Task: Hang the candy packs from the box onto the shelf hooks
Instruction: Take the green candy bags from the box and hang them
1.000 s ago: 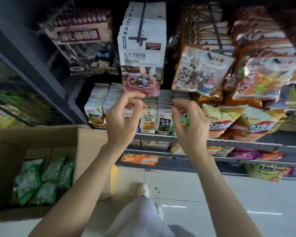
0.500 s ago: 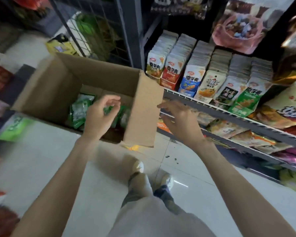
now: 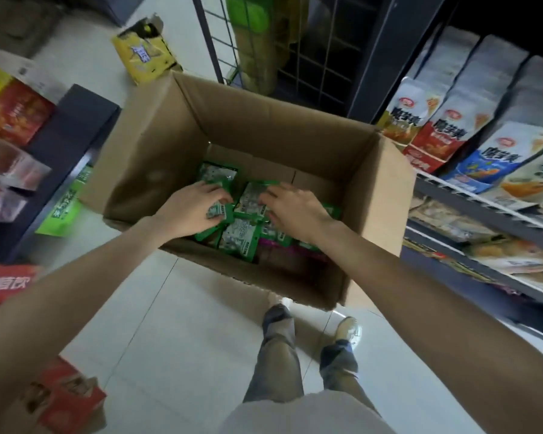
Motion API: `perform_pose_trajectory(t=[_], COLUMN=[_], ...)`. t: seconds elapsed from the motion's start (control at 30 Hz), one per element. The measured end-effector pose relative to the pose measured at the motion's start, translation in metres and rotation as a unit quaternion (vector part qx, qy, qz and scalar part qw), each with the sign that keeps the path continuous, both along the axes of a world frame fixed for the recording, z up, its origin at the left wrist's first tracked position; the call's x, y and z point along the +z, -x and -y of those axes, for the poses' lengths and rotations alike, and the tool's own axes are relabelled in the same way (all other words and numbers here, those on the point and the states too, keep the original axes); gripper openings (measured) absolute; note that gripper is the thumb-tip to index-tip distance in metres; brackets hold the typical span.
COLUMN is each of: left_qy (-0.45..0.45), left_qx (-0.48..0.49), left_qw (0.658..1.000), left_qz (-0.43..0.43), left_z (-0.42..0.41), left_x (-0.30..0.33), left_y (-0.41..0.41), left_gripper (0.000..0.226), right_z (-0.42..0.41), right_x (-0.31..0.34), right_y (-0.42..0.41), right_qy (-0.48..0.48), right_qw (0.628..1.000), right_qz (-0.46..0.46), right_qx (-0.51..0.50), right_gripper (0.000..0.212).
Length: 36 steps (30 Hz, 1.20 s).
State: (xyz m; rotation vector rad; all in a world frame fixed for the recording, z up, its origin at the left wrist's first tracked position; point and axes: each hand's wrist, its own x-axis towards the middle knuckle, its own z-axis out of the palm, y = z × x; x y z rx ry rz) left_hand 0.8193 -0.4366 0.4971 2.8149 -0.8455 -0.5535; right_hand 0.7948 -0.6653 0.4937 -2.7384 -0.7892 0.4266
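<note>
Both hands are down in the cardboard box [image 3: 157, 145], and the fingertips are buried among the candy packs [image 3: 240, 234], so some of the grip is hard to read. The left hand [image 3: 190, 208] curls round one small green pack [image 3: 217, 212]; the right hand [image 3: 295, 211] presses on the pile with bent fingers, and whether it holds anything I cannot tell. The packs are green-edged with pale printed panels, heaped loosely on the box floor, roughly six showing, edges blurred. One box, two hands, snack shelf [image 3: 483, 195] cut off at right
</note>
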Motion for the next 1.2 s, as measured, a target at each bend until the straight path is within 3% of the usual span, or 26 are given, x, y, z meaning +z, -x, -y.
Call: perform_pose_trajectory(t=[0.1,0.17,0.23,0.33,0.43,0.53,0.7,0.87,0.97,1.1,1.2], left_qy=[-0.1,-0.173,-0.242,-0.299,-0.323,-0.325,-0.343,-0.355,-0.371,-0.389,-0.377], left_qx=[-0.081,-0.138,-0.188,-0.247,-0.281,-0.311,-0.351,-0.325,-0.355,-0.441,-0.449], left_qw=[0.991,0.975,0.952,0.921,0.904,0.892,0.871,0.876,0.856,0.803,0.804], left_qz=[0.022,0.022,0.011,0.013,0.019,0.033,0.043,0.037,0.057,0.096,0.095], left_z=[-0.01,-0.009,-0.007,-0.006,-0.007,-0.007,-0.012,-0.017,-0.018,-0.009,-0.008], left_x=[-0.026,-0.042,-0.053,-0.061,-0.069,-0.08,-0.101,-0.115,-0.121,-0.118,-0.113], left_y=[-0.023,-0.032,-0.038,-0.051,-0.062,-0.068,-0.077,-0.084,-0.085,-0.084,-0.085], left_gripper=[0.054,0.062,0.066,0.072,0.075,0.075,0.077,0.09,0.09,0.083,0.076], right_z=[-0.025,-0.034,-0.036,-0.03,-0.024,-0.025,-0.03,-0.021,-0.021,-0.022,-0.02], right_x=[-0.038,-0.067,-0.092,-0.108,-0.113,-0.117,-0.138,-0.146,-0.149,-0.141,-0.125], right_y=[-0.011,-0.009,-0.008,-0.016,-0.026,-0.033,-0.036,-0.041,-0.042,-0.05,-0.055], right_qy=[0.121,0.227,0.307,0.335,0.338,0.32,0.304,0.31,0.307,0.285,0.237], right_qw=[0.991,0.966,0.938,0.932,0.932,0.936,0.913,0.905,0.91,0.925,0.948], right_qz=[-0.026,-0.014,0.011,0.033,0.019,0.033,0.139,0.207,0.206,0.177,0.153], right_qx=[0.057,0.124,0.16,0.133,0.13,0.141,0.235,0.206,0.189,0.18,0.149], right_gripper=[0.069,0.087,0.089,0.089,0.083,0.091,0.072,0.063,0.059,0.045,0.035])
